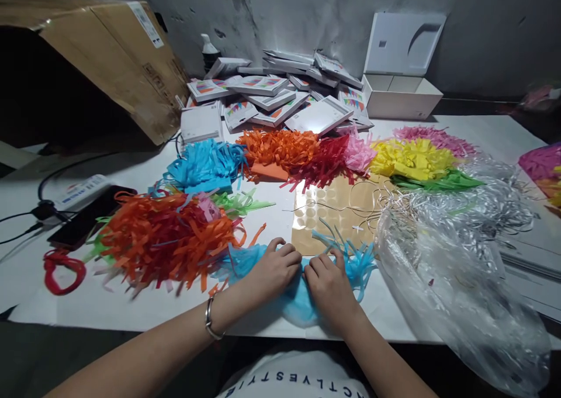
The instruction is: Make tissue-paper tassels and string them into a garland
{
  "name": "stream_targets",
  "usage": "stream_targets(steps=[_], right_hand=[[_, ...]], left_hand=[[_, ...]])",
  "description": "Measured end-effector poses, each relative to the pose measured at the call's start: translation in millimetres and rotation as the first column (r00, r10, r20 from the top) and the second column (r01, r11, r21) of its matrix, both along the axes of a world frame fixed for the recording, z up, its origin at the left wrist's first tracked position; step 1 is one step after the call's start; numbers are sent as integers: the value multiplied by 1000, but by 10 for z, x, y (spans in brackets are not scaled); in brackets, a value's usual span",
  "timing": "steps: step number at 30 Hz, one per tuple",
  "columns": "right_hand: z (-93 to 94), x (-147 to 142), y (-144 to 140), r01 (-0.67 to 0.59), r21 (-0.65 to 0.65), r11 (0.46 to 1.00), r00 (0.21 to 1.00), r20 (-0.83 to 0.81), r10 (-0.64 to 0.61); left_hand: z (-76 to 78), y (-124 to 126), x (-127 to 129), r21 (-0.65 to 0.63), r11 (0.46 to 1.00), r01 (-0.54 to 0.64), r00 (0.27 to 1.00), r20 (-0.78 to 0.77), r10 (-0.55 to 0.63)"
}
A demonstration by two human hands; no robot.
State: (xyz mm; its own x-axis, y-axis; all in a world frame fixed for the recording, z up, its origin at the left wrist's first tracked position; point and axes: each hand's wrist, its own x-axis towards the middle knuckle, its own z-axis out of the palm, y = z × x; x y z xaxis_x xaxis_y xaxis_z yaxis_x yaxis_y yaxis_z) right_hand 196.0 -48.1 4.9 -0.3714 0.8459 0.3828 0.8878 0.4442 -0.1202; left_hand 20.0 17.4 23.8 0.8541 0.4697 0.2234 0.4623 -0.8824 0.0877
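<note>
A white bench [118,316] stretches across the view, a large open cardboard box [127,65] at its far left. A clear plastic bag [464,304] slumps over the near right edge. White picture boxes [319,116] lie heaped at the back. Orange and red paper fringe [162,240] sits left of centre. Blue fringed tissue [300,310] lies at the near middle, under both hands. The left hand [278,263] and right hand [326,276] rest close together, fingers curled onto it; whether they grip is hidden. A silver bracelet [209,316] circles the left wrist.
</note>
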Motion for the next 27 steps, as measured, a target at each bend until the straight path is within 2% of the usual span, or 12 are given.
stream_targets(steps=[4,8,10,14,17,20,23,25,27], right_hand=[[-32,-15,14,13,8,1000,997,-79,-12],[-39,5,57,86,-2,996,967,-241,-84],[-2,45,84,136,-16,991,932,-338,-134],[148,175,107,231,-34,972,824,-524,-214],[265,324,101,344,-53,937,688,-665,-290],[345,576,102,469,-62,881,530,-778,-337],[426,979,87,610,5,792,423,-848,-320],[517,1289,30,709,85,700,389,-875,-288],[641,1553,-78,793,171,585,384,-885,-262]], left_hand=[[27,-73,-9,12,1000,-12,997,78,11],[68,-261,-2,-50,984,173,979,118,-166],[56,-305,-5,-87,977,196,977,99,-188],[-51,-254,-61,-146,989,-3,1000,22,6],[-152,-185,-115,-175,973,-149,986,-99,133],[-228,-143,-143,-182,953,-240,959,-200,203],[-271,-97,-149,-192,938,-288,935,-267,232],[-275,-49,-153,-202,926,-318,920,-303,250],[-228,1,-157,-230,917,-325,918,-309,248]])
